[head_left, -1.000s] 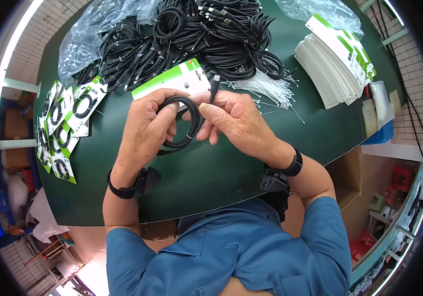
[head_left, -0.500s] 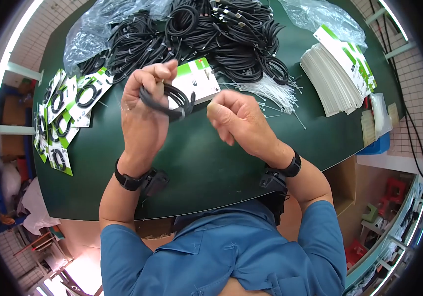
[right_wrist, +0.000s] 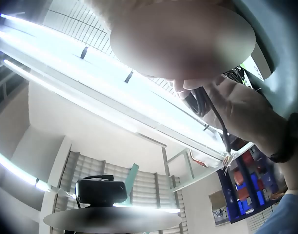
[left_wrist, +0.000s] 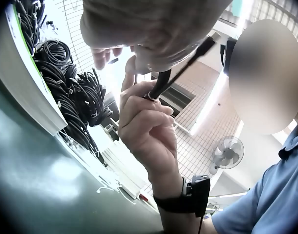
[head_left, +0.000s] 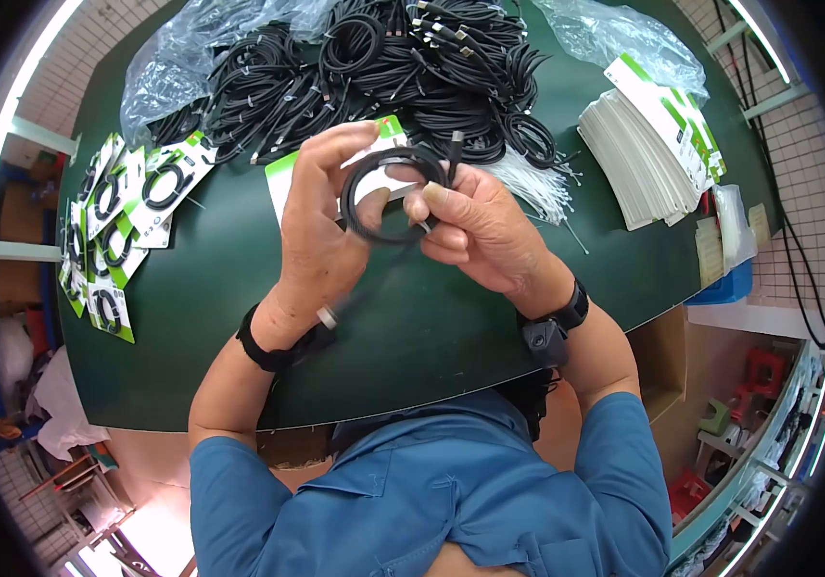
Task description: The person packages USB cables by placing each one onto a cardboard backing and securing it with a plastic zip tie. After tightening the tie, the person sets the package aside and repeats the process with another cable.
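Note:
A coiled black cable [head_left: 347, 204] hangs between the two hands above the table. My left hand [head_left: 321, 216] curves round its left side, thumb showing through the loop and a finger raised above it. My right hand [head_left: 494, 231] pinches the coil's right side, where a plug [head_left: 456, 144] points up. The other cable end [head_left: 328, 315] dangles, blurred, by my left wrist. In the left wrist view, my right hand [left_wrist: 149, 126] grips the cable [left_wrist: 176, 75]. The right wrist view shows the coil [right_wrist: 200, 102] against my left hand [right_wrist: 241, 107].
Behind the hands are a green-and-white card [head_left: 279, 183], piled black cables [head_left: 460, 87] and white ties [head_left: 537, 188]. Carded cables [head_left: 162, 183] lie at left, stacked cards [head_left: 629, 159] at right. Plastic bags [head_left: 157, 91] lie at the back.
My left hand has turned and moved right with the coil; its fingers have spread. My right hand, apart from the coil half a second ago, now pinches it. One cable end has swung loose.

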`<state>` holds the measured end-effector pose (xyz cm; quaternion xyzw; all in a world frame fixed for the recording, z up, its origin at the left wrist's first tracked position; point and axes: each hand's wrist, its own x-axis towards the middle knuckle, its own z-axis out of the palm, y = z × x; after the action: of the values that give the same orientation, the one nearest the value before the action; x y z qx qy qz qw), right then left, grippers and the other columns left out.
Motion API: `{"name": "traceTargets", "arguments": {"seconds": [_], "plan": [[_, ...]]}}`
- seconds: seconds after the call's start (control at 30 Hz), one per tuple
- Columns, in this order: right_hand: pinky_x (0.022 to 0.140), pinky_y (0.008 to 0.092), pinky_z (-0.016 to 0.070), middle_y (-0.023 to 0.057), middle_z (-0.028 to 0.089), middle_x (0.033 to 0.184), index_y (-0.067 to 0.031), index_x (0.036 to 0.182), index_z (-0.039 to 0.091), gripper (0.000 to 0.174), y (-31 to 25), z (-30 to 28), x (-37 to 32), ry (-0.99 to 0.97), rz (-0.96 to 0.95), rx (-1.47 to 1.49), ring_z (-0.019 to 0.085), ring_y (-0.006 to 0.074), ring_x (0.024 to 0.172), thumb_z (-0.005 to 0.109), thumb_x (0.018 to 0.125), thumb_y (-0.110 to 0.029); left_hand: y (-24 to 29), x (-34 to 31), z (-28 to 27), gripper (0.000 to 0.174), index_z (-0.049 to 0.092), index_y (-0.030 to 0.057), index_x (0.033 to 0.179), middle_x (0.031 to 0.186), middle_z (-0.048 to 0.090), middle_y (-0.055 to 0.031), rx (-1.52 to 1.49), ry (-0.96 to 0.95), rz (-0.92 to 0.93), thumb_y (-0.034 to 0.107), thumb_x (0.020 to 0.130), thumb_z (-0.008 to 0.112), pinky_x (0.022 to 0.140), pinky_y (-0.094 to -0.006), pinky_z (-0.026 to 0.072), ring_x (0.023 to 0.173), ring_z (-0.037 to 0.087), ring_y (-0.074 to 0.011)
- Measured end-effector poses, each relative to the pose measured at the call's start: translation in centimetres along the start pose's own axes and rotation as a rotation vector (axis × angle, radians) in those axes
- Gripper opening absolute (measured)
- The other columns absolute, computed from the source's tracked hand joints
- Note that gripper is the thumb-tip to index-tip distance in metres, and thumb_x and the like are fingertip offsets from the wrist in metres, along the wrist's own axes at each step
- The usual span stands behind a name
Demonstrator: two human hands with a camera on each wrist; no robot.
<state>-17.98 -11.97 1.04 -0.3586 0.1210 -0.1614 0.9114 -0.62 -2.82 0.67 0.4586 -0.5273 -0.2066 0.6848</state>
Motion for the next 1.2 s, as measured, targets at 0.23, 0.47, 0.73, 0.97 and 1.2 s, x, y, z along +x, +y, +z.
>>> {"name": "traceTargets", "arguments": {"seconds": [0.23, 0.47, 0.73, 0.97, 1.2], "plan": [[0.062, 0.0238, 0.0451, 0.0042, 0.069, 0.105, 0.0031, 0.14, 0.054, 0.046, -1.0, 0.8, 0.3, 0.251, -0.325, 0.095, 0.054, 0.0074, 0.068, 0.045, 0.114, -0.033, 1.2, -0.7, 0.1, 0.045, 0.052, 0.001, 0.138, 0.134, 0.059, -0.0125, -0.222, -0.222, -0.435, 0.001, 0.096, 0.068, 0.092, -0.0331, 0.0535, 0.115, 0.06, -0.0171], [0.065, 0.0267, 0.0504, 0.0055, 0.07, 0.106, 0.0029, 0.138, 0.055, 0.047, 1.5, 1.5, 0.9, 0.196, -0.307, -0.106, 0.06, 0.0112, 0.07, 0.04, 0.114, -0.036, 2.1, -0.5, -0.6, 0.042, 0.052, -0.0035, 0.141, 0.114, 0.067, -0.0098, -0.672, 0.145, -0.737, 0.027, 0.112, 0.045, 0.091, -0.0364, 0.0526, 0.105, 0.065, -0.0192], [0.056, 0.0233, 0.0421, 0.0012, 0.064, 0.099, -0.003, 0.13, 0.057, 0.041, 2.9, 0.2, 1.5, 0.172, -0.227, -0.158, 0.052, 0.008, 0.064, 0.043, 0.114, -0.038, 1.3, -0.2, -1.3, 0.052, 0.051, -0.0054, 0.143, 0.086, 0.064, -0.0057, -0.645, 0.167, -0.655, 0.034, 0.116, 0.032, 0.086, -0.0393, 0.0532, 0.083, 0.062, -0.0183], [0.054, 0.0212, 0.0345, -0.0021, 0.056, 0.096, -0.0066, 0.134, 0.052, 0.039, 1.9, 0.3, 1.4, 0.053, -0.085, -0.009, 0.042, 0.0045, 0.06, 0.044, 0.113, -0.038, 0.4, 0.3, -3.4, 0.052, 0.052, -0.0065, 0.142, 0.072, 0.052, -0.0003, -1.031, 0.027, -0.731, 0.034, 0.116, 0.032, 0.08, -0.0378, 0.0538, 0.062, 0.051, -0.0125], [0.054, 0.0213, 0.0359, -0.0017, 0.055, 0.094, -0.0061, 0.131, 0.055, 0.037, 1.7, 0.1, 1.4, 0.066, -0.03, -0.028, 0.04, 0.0036, 0.06, 0.046, 0.113, -0.037, 0.9, 1.0, -3.0, 0.047, 0.057, -0.007, 0.137, 0.064, 0.047, 0.0039, -0.451, -0.034, -0.695, 0.031, 0.114, 0.043, 0.06, -0.0258, 0.0483, 0.052, 0.042, -0.0074]]}}
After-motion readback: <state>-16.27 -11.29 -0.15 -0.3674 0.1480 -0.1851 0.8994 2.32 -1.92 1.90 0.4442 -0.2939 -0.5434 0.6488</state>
